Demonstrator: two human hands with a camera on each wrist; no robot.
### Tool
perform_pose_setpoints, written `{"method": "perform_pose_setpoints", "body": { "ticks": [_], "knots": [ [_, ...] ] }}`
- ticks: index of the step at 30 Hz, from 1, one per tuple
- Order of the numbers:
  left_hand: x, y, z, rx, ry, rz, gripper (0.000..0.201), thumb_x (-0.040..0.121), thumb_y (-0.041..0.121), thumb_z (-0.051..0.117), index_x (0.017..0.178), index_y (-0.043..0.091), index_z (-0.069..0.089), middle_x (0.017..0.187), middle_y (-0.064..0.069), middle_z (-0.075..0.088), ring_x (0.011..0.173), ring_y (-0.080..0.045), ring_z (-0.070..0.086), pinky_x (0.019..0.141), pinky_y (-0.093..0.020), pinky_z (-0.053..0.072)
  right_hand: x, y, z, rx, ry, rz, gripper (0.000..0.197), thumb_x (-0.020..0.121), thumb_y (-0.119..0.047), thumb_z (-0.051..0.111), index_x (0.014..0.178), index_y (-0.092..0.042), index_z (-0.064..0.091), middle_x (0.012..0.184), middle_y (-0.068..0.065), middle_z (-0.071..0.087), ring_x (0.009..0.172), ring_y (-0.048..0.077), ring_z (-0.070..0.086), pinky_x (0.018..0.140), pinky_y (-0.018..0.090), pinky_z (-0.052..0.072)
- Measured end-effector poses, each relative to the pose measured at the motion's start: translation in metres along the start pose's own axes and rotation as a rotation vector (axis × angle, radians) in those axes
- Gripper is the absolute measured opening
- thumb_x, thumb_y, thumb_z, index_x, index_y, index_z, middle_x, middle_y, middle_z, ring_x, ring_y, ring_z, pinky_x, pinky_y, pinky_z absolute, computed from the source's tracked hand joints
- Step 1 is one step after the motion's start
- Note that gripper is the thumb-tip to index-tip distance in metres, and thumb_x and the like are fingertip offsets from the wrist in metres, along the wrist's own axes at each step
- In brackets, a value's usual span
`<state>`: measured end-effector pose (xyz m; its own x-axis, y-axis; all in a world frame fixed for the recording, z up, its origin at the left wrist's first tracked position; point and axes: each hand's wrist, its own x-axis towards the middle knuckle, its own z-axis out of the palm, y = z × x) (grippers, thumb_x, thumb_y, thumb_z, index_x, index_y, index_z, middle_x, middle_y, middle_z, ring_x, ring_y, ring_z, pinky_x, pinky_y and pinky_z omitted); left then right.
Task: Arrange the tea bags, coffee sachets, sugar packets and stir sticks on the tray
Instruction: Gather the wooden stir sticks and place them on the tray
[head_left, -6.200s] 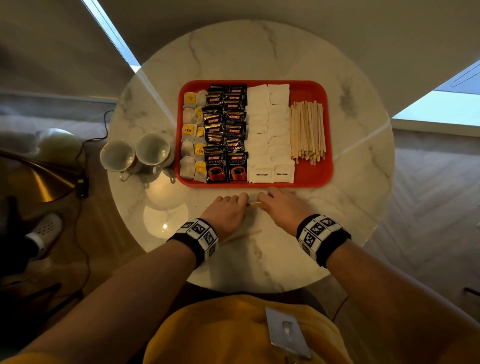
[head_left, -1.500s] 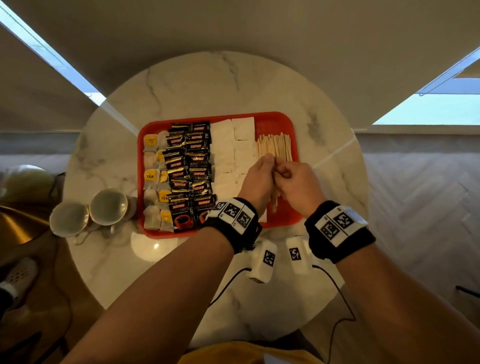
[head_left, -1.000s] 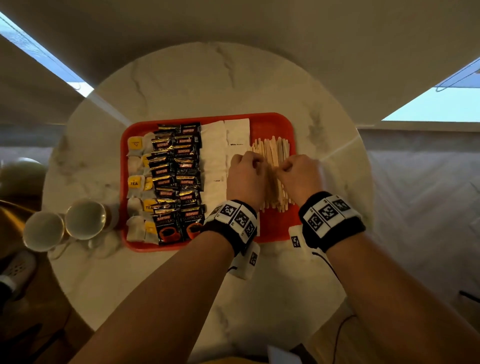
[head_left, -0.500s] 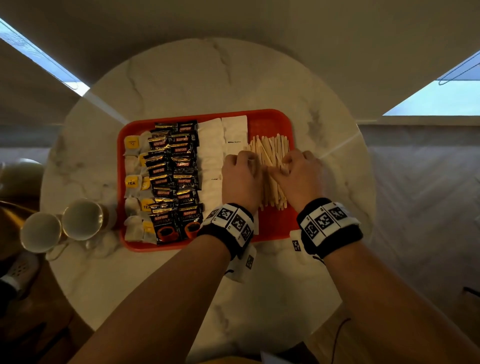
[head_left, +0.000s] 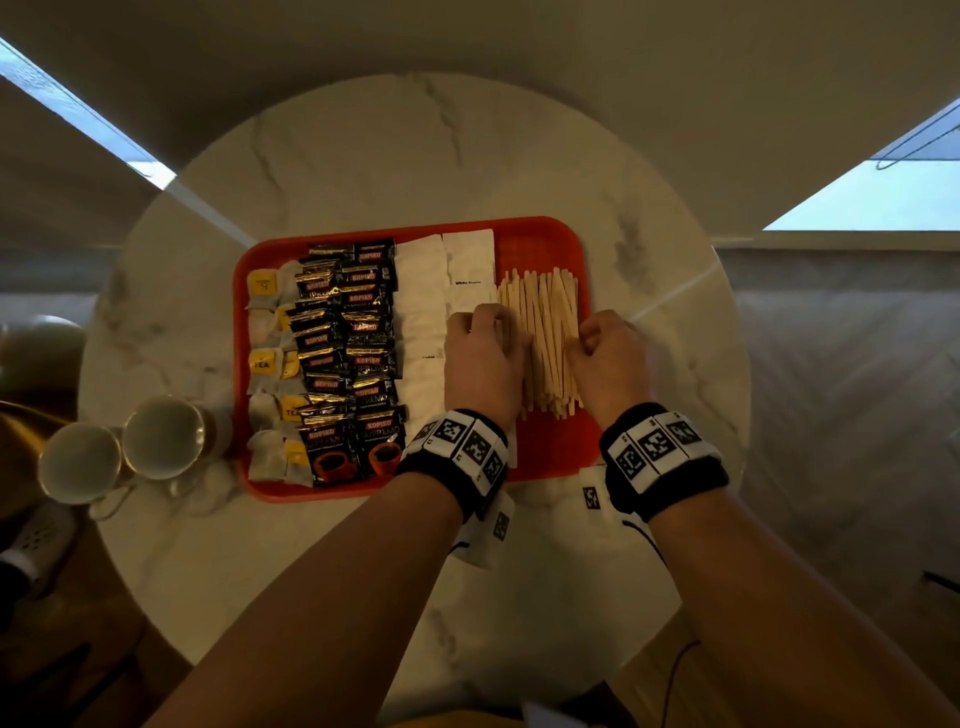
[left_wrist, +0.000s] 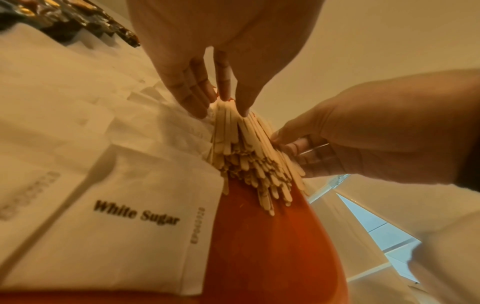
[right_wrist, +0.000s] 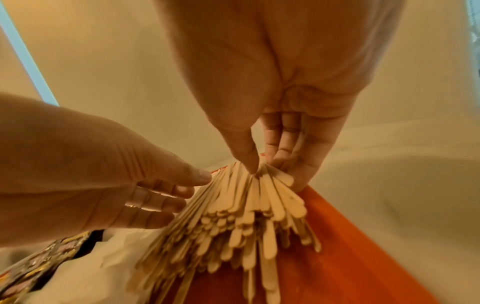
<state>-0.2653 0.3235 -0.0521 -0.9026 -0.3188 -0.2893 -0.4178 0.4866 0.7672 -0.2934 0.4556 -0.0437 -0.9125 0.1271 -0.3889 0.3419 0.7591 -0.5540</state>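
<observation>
Nearly there, I judge, reading the red tray (head_left: 540, 457) from its left side across: the tea bags (head_left: 270, 364) lie in a column along the left rim, the dark coffee sachets (head_left: 348, 358) overlap in two columns just beside them, and the white sugar packets (head_left: 423, 322) fill the middle in two more, the right one partly under my wrist. Then comes my left hand (head_left: 485, 358), fingers curled and pressed against the left flank of the stir sticks (head_left: 548, 338), with its thumb on top of the pile. The sticks lie lengthwise on the tray's right part, bunched but ragged at their near ends and slightly fanned. My right hand (head_left: 605, 358) presses the pile's other flank, thumb on top, so both grips clamp the bundle between them. What seems left is only squaring that bundle and letting go; I see nothing stray on the desk (head_left: 519, 623) itself.
</observation>
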Motion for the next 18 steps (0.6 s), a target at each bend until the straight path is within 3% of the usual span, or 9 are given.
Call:
{"method": "perform_pose_setpoints", "body": {
  "ticks": [3,6,11,18],
  "knots": [
    [-0.001,0.001,0.000,0.010,-0.017,0.004,0.032,0.096,0.024,0.067,0.127,0.017,0.059,0.129,-0.007,0.051,0.110,-0.022,0.058,0.095,-0.030,0.050,-0.001,0.000,-0.004,-0.036,0.000,0.011,0.008,0.096,-0.022,0.059,0.103,-0.019,0.059,0.095,0.001,0.060,0.085,0.021,0.062,0.077,0.037,0.054],
    [-0.001,0.003,0.002,-0.012,-0.021,0.007,0.032,0.097,0.023,0.066,0.128,0.018,0.060,0.128,-0.007,0.052,0.109,-0.022,0.061,0.096,-0.034,0.053,-0.002,0.000,-0.010,-0.134,0.013,-0.005,0.016,0.099,-0.020,0.053,0.112,-0.016,0.060,0.098,0.000,0.055,0.085,0.018,0.056,0.071,0.028,0.039],
    [0.000,0.003,0.001,-0.025,-0.013,0.009,0.032,0.097,0.024,0.066,0.127,0.017,0.059,0.126,-0.007,0.054,0.109,-0.023,0.061,0.096,-0.036,0.053,-0.005,-0.008,-0.018,-0.185,-0.004,-0.015,0.028,0.101,-0.025,0.052,0.125,-0.012,0.058,0.115,0.005,0.059,0.088,0.014,0.048,0.074,0.026,0.035],
    [-0.001,-0.005,0.002,-0.004,-0.024,-0.014,0.035,0.098,0.025,0.065,0.131,0.014,0.060,0.127,-0.007,0.057,0.112,-0.023,0.060,0.099,-0.040,0.053,-0.007,-0.015,-0.020,-0.265,-0.015,-0.041,0.031,0.103,-0.022,0.048,0.132,-0.014,0.056,0.126,0.007,0.058,0.108,0.023,0.059,0.076,0.025,0.033]
  ]
}}
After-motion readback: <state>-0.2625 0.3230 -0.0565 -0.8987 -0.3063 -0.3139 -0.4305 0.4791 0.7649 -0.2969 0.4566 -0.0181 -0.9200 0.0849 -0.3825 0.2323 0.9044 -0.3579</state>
